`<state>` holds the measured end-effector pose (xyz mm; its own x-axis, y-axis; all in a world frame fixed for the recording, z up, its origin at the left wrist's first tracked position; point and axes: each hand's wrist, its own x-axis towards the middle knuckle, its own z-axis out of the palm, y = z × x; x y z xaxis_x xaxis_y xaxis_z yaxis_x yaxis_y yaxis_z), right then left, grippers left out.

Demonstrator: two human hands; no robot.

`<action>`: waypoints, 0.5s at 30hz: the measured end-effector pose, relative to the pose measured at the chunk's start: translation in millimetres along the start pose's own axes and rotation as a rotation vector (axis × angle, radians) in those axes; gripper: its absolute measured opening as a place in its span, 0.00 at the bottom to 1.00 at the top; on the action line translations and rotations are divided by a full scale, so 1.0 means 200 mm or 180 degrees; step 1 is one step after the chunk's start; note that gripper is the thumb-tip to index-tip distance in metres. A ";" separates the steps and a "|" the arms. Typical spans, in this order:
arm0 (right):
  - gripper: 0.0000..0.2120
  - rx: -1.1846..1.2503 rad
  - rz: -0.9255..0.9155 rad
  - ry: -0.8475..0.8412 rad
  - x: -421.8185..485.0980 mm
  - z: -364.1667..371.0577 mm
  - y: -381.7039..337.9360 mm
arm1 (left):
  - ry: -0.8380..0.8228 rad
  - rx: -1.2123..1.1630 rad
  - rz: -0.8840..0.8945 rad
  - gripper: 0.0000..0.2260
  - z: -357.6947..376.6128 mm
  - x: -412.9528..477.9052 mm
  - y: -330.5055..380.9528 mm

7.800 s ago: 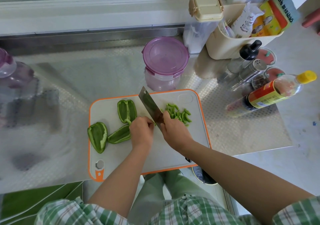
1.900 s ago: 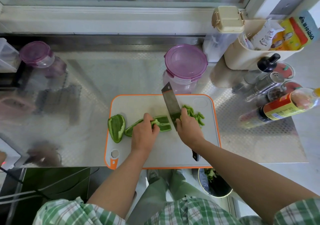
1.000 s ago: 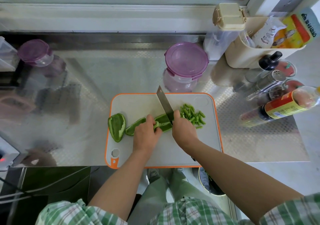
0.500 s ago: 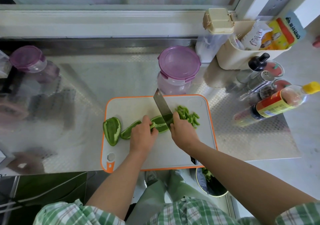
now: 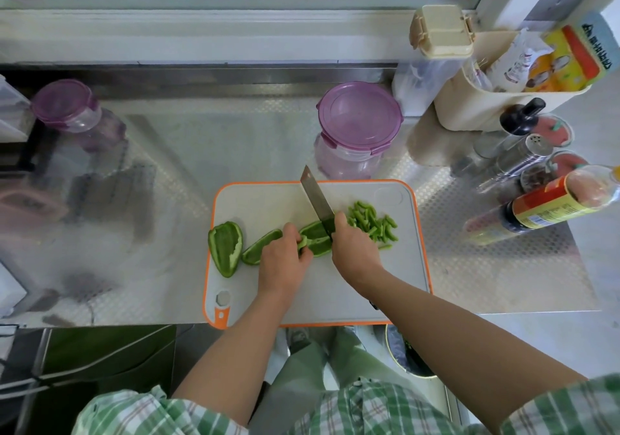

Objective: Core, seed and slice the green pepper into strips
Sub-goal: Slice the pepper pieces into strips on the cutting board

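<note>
The R hand [image 5: 354, 250] is wrapped tight round the handle of the cleaver [image 5: 315, 200]; the handle is mostly hidden under the hand. The blade points away & a bit left. Its edge is down on the right end of a green pepper piece [image 5: 317, 241] in the middle of the white cutting board [image 5: 275, 206] w/ an orange rim. The L hand [image 5: 281, 260] holds that piece down, fingers curled on its left end. Just right of the blade is a pile of thin pepper strips [image 5: 372, 221]. Left of the L hand are 2 more bits: a narrow wedge [image 5: 260, 250], partly under the hand, & a big half [image 5: 226, 248], inside up, near the board's left edge. The board sits on a shiny metal counter [image 5: 201, 153]. Behind it is a tub w/ a purple lid [image 5: 359, 116], close to the far edge. A sauce bottle [image 5: 543, 210] w/ a red label is well off to the right.
</note>
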<state>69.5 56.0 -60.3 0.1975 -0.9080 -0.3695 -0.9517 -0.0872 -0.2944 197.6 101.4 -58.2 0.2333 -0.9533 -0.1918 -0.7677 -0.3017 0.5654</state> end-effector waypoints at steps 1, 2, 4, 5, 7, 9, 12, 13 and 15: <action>0.09 0.0016 0.0002 0.0015 0.01 0.00 0.00 | 0.0005 -0.0012 0.0005 0.08 0.00 0.00 0.00; 0.09 0.0052 0.0014 0.0028 0.02 0.00 0.00 | 0.0016 -0.0025 0.0008 0.08 -0.01 -0.01 0.00; 0.08 0.0211 0.0061 0.0084 0.02 -0.01 0.01 | 0.0030 -0.0052 0.0015 0.08 -0.01 -0.01 0.00; 0.07 0.0310 0.0059 0.0133 0.01 -0.02 0.02 | 0.0031 -0.0058 0.0022 0.08 -0.01 -0.01 0.00; 0.07 0.0474 -0.0042 0.0184 -0.01 -0.04 0.04 | 0.0025 -0.0029 0.0055 0.08 -0.01 -0.01 0.01; 0.07 0.0526 -0.0165 0.0162 -0.03 -0.07 0.06 | 0.0044 -0.0022 0.0084 0.08 0.00 -0.01 0.01; 0.08 0.0493 -0.0255 0.0143 -0.04 -0.09 0.07 | 0.0035 0.0033 0.0103 0.08 0.00 0.01 0.01; 0.08 0.0460 -0.0269 0.0129 -0.05 -0.09 0.07 | 0.0019 0.0062 0.0102 0.08 0.00 0.01 0.02; 0.08 0.0338 -0.0242 0.0050 -0.05 -0.07 0.06 | 0.0010 0.0102 0.0089 0.08 0.00 0.02 0.02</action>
<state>52.7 57.8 -47.7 0.2636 -0.9069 -0.3288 -0.9037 -0.1129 -0.4131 195.4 97.1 -57.7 0.2132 -0.9614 -0.1739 -0.7926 -0.2743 0.5445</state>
